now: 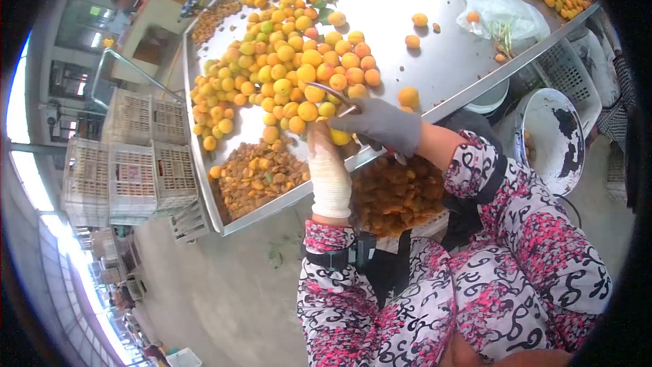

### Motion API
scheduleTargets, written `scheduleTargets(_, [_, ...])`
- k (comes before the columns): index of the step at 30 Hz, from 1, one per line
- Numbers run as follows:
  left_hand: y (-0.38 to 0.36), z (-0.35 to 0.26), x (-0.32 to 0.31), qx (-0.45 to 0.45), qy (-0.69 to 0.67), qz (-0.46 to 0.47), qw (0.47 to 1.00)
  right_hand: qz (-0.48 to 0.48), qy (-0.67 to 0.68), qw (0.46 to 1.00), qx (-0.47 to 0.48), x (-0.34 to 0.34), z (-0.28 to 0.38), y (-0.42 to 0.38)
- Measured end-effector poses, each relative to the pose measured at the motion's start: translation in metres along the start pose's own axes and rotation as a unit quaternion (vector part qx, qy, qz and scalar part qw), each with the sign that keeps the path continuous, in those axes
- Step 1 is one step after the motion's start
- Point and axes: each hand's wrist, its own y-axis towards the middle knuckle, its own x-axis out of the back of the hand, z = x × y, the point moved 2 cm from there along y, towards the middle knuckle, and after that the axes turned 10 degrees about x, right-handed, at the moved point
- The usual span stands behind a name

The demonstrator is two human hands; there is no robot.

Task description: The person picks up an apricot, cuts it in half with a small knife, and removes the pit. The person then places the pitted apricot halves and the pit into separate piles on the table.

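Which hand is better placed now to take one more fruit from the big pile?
Probably the left hand: its fingers touch the pile of yellow fruit. The right hand, grey-gloved, seems to hold a curved tool.

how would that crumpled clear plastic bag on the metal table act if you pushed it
The plastic bag looks thin and crumpled, so it would probably fold and bunch up, not slide as one piece. It seems very light and likely to drag easily across the smooth metal table. A small fruit on it might roll off.
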Motion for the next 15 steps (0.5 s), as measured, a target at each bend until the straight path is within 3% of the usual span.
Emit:
scheduleTargets(1, [0.003, 0.007, 0.018, -0.032, 0.150, 0.001, 0.988, 0.006, 0.049, 0.999, -0.004, -0.003, -0.003, -0.006])
scheduleTargets(2, [-0.001, 0.014, 0.028, -0.040, 0.153, 0.004, 0.987, 0.005, 0.047, 0.999, 0.005, -0.007, -0.005, -0.013])
scheduleTargets(4, [0.020, 0.025, 0.047, -0.098, 0.275, -0.018, 0.956, -0.005, 0.189, 0.981, 0.048, -0.007, -0.030, 0.010])
scheduleTargets(5, [0.004, 0.005, 0.027, -0.439, 0.534, -0.018, 0.723, 0.025, 0.055, 0.988, 0.143, -0.005, -0.039, 0.011])
scheduleTargets(6, [-0.003, -0.002, 0.021, -0.445, 0.535, -0.018, 0.718, 0.025, 0.054, 0.987, 0.150, -0.005, -0.035, 0.009])
scheduleTargets(7, [-0.005, -0.005, 0.021, -0.262, 0.405, -0.012, 0.876, 0.035, -0.003, 0.988, 0.153, -0.006, -0.030, 0.004])
scheduleTargets(8, [-0.009, -0.001, 0.022, -0.060, 0.243, -0.005, 0.968, 0.045, -0.061, 0.985, 0.154, -0.007, -0.026, -0.001])
scheduleTargets(9, [-0.011, 0.005, 0.029, -0.120, 0.294, -0.006, 0.948, 0.046, -0.061, 0.984, 0.158, -0.010, -0.029, -0.003])
scheduleTargets(11, [-0.019, 0.007, 0.031, -0.137, 0.283, -0.004, 0.949, -0.012, -0.107, 0.954, 0.280, -0.017, -0.034, -0.004])
scheduleTargets(12, [-0.023, 0.007, 0.032, -0.150, 0.271, 0.000, 0.951, -0.010, -0.107, 0.953, 0.283, -0.020, -0.034, -0.006])
scheduleTargets(14, [-0.025, 0.007, 0.032, -0.200, 0.290, -0.009, 0.936, -0.085, -0.223, 0.860, 0.451, -0.025, -0.021, -0.013])
scheduleTargets(15, [-0.027, 0.006, 0.029, -0.170, 0.269, -0.013, 0.948, -0.085, -0.224, 0.858, 0.453, -0.025, -0.015, -0.014])
